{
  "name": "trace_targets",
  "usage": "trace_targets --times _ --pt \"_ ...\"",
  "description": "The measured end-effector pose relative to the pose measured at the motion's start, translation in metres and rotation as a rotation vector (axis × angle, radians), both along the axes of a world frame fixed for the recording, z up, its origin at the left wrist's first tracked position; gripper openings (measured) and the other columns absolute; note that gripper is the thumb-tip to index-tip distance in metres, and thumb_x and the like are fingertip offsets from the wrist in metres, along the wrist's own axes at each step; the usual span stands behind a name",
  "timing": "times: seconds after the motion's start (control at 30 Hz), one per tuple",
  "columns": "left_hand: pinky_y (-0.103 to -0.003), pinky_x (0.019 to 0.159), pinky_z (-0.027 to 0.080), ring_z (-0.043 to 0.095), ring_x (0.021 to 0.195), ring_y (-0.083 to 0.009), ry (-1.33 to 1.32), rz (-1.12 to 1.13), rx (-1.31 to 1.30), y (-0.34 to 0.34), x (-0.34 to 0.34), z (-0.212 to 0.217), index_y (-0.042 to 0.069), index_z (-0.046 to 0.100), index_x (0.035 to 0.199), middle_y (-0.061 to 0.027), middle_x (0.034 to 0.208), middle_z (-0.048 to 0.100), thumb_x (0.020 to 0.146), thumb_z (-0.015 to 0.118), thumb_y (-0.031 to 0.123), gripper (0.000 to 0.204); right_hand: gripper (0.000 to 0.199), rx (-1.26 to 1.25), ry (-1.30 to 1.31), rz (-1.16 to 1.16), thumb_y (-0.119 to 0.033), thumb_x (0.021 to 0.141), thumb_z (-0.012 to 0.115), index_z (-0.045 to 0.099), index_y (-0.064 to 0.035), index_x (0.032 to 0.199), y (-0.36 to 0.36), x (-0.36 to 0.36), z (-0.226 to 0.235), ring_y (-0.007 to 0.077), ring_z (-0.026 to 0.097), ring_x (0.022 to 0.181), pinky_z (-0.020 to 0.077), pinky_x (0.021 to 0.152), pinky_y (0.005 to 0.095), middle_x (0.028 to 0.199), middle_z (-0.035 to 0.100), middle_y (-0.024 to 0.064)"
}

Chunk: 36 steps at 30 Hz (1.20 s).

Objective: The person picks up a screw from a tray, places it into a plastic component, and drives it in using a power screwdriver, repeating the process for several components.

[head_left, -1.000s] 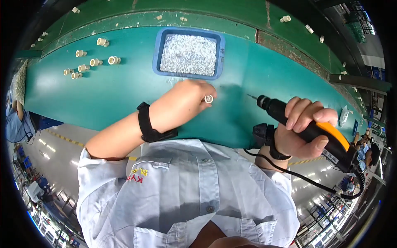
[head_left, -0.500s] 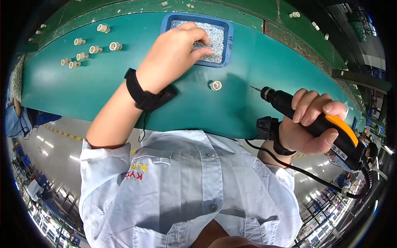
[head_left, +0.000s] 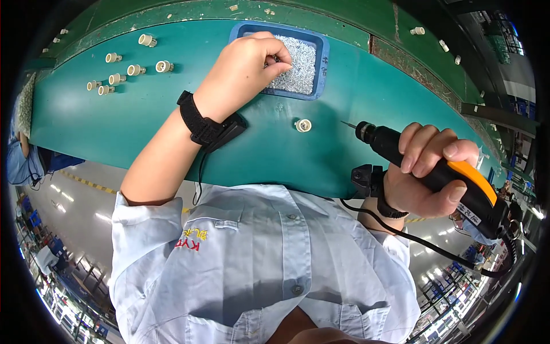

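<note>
My left hand (head_left: 243,71) hovers over a blue tray (head_left: 322,69) of tiny silvery metal pieces (head_left: 301,60) that look like screws. Its thumb and forefinger meet in a pinch; whatever lies between the tips is too small to make out. On the right, my right hand (head_left: 429,157) wraps around a black and orange electric screwdriver (head_left: 389,142), whose thin bit points left. Between the hands, a small cream lamp socket (head_left: 303,125) rests on the green table (head_left: 260,152), a short way from the bit and touched by neither hand.
Several more cream sockets (head_left: 136,70) lie at the table's far left. A raised green ledge (head_left: 200,12) runs along the back, with a few sockets (head_left: 418,31) on its right part. The screwdriver's black cable (head_left: 424,242) loops near my right forearm. Another person's blue sleeve (head_left: 23,166) shows at far left.
My left thumb and forefinger have closed from apart to a pinch above the tray. The right hand keeps its hold on the screwdriver. The whole view has shifted slightly.
</note>
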<state>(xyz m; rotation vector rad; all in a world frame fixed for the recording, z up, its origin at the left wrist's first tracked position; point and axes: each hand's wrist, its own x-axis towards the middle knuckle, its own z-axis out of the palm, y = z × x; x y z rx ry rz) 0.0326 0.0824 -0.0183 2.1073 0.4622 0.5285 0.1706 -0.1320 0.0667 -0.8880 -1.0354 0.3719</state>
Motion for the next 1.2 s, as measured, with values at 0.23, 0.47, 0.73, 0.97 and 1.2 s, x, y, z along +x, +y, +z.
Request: trace_targets --times 0.23,0.47,0.73,0.97,1.2 --pt "-0.037 0.065 0.049 0.061 0.074 -0.0317 -0.024 0.008 0.121 -0.01 -0.003 0.004 0.003 0.061 0.087 -0.0132 0.081 0.062 0.079 0.067 0.005 0.009 0.047 0.011 -0.017 0.074 -0.048 0.088 0.062 0.047 -0.0055 0.102 0.009 -0.003 0.006 0.0146 0.049 0.05 0.0405 0.051 0.0295 0.065 0.05 0.0028" --pt "-0.04 0.068 0.047 0.058 0.077 -0.036 0.077 -0.018 0.147 -0.019 -0.012 0.004 0.003 0.059 0.091 -0.0145 0.082 0.061 0.082 0.063 0.004 0.01 0.041 0.034 -0.042 0.157 -0.044 0.092 0.053 0.05 -0.0064 0.108 0.015 -0.013 0.018 0.0118 0.049 0.057 0.0367 0.058 0.0279 0.068 0.048 0.0001" --pt "-0.039 0.075 0.046 0.057 0.082 -0.0298 -0.135 -0.014 0.278 -0.039 -0.012 0.019 0.005 0.062 0.083 -0.0076 0.084 0.06 0.076 0.071 0.008 0.012 0.042 0.055 0.015 0.138 -0.045 0.092 0.054 0.049 -0.0073 0.109 0.01 -0.019 0.026 0.0111 0.051 0.06 0.0381 0.059 0.0279 0.071 0.05 0.0008" --pt "-0.035 0.078 0.043 0.055 0.084 -0.0227 -0.17 -0.098 0.016 -0.067 -0.03 0.023 0.009 0.067 0.076 -0.0004 0.082 0.061 0.066 0.078 0.01 0.015 0.041 0.105 0.028 0.268 -0.044 0.091 0.057 0.048 -0.0077 0.109 0.012 -0.026 0.019 0.0113 0.052 0.063 0.0397 0.06 0.0265 0.075 0.052 0.0021" --pt "-0.034 0.079 0.042 0.055 0.084 -0.0214 -0.177 -0.104 0.038 -0.07 -0.031 0.018 0.01 0.07 0.077 0.0011 0.082 0.062 0.064 0.08 0.01 0.017 0.041 0.121 0.02 0.257 -0.044 0.092 0.056 0.047 -0.0073 0.108 0.012 -0.03 0.019 0.0115 0.052 0.063 0.0396 0.06 0.0254 0.076 0.052 0.0024"
